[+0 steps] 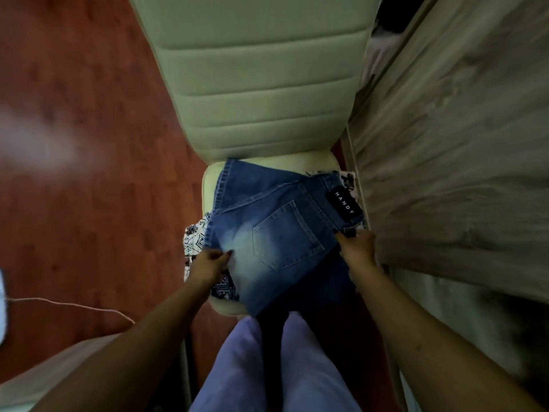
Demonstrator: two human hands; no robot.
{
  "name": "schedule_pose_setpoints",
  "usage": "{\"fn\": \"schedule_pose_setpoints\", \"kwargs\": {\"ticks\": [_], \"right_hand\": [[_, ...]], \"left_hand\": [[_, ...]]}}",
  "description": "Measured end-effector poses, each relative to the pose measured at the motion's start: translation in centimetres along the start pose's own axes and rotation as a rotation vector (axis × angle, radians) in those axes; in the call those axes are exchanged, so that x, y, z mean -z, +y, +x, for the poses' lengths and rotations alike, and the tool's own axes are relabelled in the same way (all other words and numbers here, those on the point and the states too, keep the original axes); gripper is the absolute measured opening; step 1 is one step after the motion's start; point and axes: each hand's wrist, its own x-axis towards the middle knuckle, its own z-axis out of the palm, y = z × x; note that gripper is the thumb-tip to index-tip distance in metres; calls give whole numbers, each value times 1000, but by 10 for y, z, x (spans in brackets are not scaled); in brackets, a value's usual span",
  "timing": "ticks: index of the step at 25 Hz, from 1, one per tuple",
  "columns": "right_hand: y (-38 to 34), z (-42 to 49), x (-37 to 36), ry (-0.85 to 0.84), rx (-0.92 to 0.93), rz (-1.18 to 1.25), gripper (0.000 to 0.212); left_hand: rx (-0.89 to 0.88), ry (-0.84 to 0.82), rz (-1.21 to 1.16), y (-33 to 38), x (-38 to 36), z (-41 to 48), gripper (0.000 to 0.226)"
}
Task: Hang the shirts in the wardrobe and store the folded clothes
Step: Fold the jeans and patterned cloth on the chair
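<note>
Folded blue jeans (276,233) with a back pocket and a black label lie on the seat of a cream padded chair (261,93). Under them is a black-and-white patterned garment (194,236), which sticks out at the left and at the far right. My left hand (209,263) grips the jeans' near left edge, thumb on top. My right hand (356,248) holds the jeans' right edge at the waistband, fingers curled over the denim. Both forearms reach in from below.
A grey wood-grain wardrobe door (445,144) stands close on the right, with a dark opening (392,13) behind it at the top. Red-brown wooden floor (89,144) spreads to the left, with a thin cable (74,304) across it. My legs in lilac trousers (267,367) are at the bottom.
</note>
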Motion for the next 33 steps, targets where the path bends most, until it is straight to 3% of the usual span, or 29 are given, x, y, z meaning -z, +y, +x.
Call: {"fn": "schedule_pose_setpoints", "kwargs": {"ticks": [4,10,13,17,21,22,24,27,29,31,33], "right_hand": [[14,19,-11,-6,-165,336,67],[-17,-4,-1,-404,-288,773,32],[-13,-19,32,-402,-314,931,27],[-8,-48,79,-327,-237,1103,50],[-15,-62,80,-327,-152,1207,42],[-17,-62,67,-343,-175,1205,39],[-13,-58,31,-395,-248,1153,35],[0,-50,-21,-402,-409,925,42],[7,-45,-34,-364,-451,849,40],[10,-43,-36,-387,-406,919,47],[14,-45,-38,-428,-349,971,46]], "left_hand": [[-4,10,-154,-6,-23,1,29],[-105,22,-434,30,-39,-28,30],[-241,-128,-471,60,-44,-50,32],[-436,-459,-339,118,-38,-66,35],[-407,-652,-435,155,-17,-27,37],[-378,-645,-432,153,-7,-9,37],[-298,-478,-343,130,12,28,35],[-202,-149,-46,89,32,62,3],[-304,-128,16,81,39,72,9],[-482,-144,-69,89,43,68,4],[-528,-106,-137,95,47,68,8]]}}
